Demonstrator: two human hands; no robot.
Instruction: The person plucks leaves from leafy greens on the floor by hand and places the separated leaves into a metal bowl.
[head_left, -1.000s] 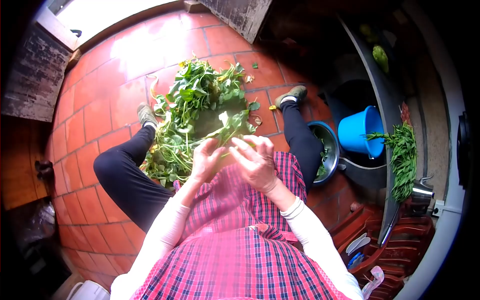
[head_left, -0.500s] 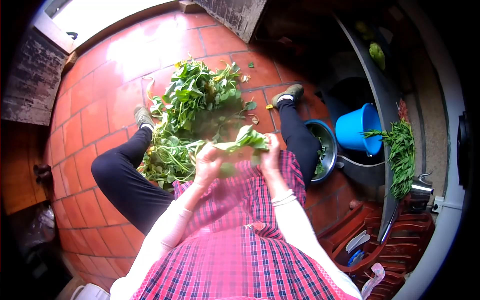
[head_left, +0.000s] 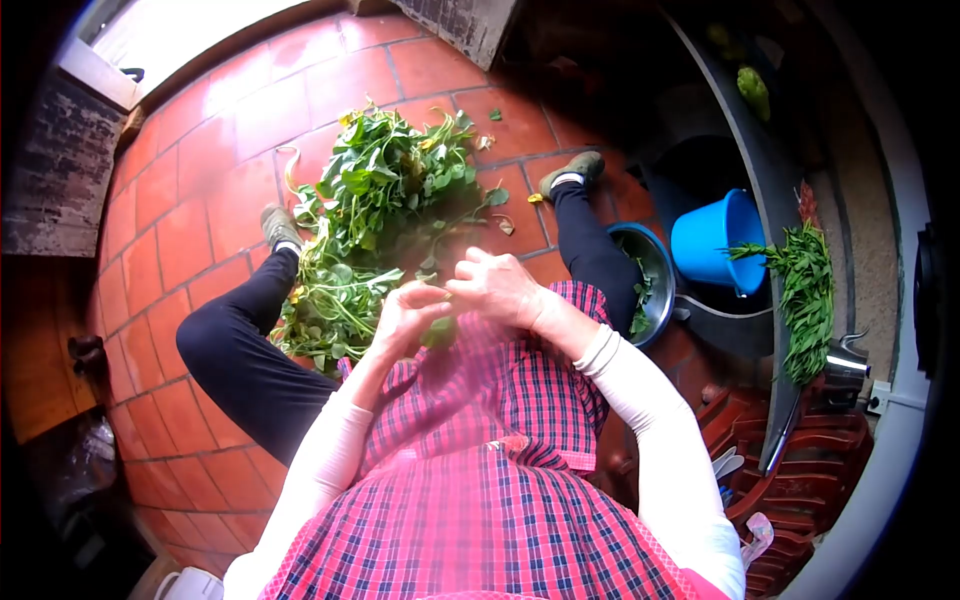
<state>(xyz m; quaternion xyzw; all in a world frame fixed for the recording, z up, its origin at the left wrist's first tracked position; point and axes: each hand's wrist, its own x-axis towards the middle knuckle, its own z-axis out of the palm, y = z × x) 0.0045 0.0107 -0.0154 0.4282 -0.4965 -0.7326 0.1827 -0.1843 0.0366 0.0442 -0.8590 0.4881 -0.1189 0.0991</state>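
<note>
Above my lap, my left hand (head_left: 406, 318) is closed in a pinch on a leafy green stem. A leaf (head_left: 438, 333) of it hangs just below the fingers. My right hand (head_left: 497, 290) meets it from the right, its fingers curled and pinching at the same spot; what lies inside them is hidden. Beyond the hands, between my legs, a large heap of leafy greens (head_left: 385, 175) lies on the floor. More leafy stems (head_left: 335, 305) spread toward my left thigh.
Beside my right leg stands a metal basin (head_left: 657, 290) with some leaves in it. A blue bucket (head_left: 705, 245) is behind it. A bunch of green herbs (head_left: 806, 300) lies on the ledge at right, above a red-brown plastic chair (head_left: 800, 500). Red tiles (head_left: 165, 290) cover the floor.
My right hand has moved left and up to meet my left hand. The broad leaves stretched between the hands no longer show; a smaller leaf hangs below the left fingers.
</note>
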